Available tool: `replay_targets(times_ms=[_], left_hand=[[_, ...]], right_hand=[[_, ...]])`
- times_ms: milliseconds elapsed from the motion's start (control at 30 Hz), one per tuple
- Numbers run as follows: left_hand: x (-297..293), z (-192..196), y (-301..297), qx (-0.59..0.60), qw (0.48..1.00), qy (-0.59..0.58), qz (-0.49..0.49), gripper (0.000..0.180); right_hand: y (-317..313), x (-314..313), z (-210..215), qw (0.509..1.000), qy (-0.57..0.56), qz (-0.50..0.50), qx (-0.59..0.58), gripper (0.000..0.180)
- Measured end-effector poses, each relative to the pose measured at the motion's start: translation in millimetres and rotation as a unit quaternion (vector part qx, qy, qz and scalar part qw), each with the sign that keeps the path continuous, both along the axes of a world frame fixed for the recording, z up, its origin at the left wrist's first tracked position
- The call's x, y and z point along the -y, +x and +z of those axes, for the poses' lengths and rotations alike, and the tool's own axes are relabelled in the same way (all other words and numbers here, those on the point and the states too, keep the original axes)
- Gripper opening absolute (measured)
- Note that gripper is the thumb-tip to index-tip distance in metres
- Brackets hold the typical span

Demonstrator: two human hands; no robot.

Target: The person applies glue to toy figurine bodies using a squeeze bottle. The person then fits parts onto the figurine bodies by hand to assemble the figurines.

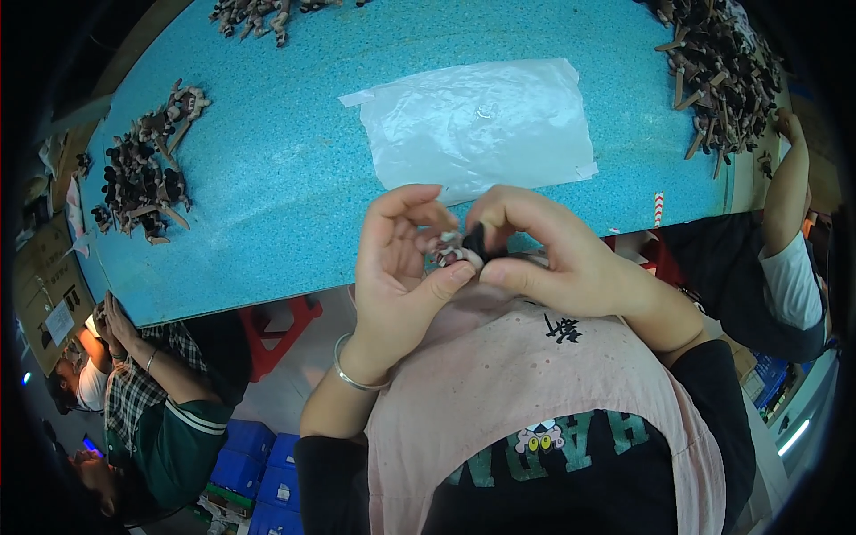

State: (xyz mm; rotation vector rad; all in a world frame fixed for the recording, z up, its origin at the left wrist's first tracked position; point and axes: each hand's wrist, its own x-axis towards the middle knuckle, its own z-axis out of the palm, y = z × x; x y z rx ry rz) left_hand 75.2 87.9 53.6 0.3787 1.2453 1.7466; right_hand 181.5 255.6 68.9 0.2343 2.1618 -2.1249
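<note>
Left hand and right hand met just below near edge of blue table, above pink apron. Both pinched small figurine part between them: left thumb and fingers curled narrow round pale end, right fingertips closed on dark end; exact shape hard to tell, mostly hidden. Silver bangle sat on left wrist. On table, clear plastic sheet lay just beyond hands. Piles of dark parts lay at table's left and far right. Co-worker's arm reached toward right pile.
</note>
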Motion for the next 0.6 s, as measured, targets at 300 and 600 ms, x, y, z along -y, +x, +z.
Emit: replay_targets(times_ms=[300, 600], left_hand=[[3.3, 2.2, -14.4, -0.066, 0.995, 0.017, -0.066, 0.051], [2.0, -0.2, -16.2, -0.214, 0.975, 0.018, -0.048, 0.042]], right_hand=[[-4.2, 16.3, 2.7, 0.989, -0.027, -0.127, -0.071, 0.047], [-10.7, 10.5, 3.1, 0.991, 0.054, -0.055, -0.109, 0.042]])
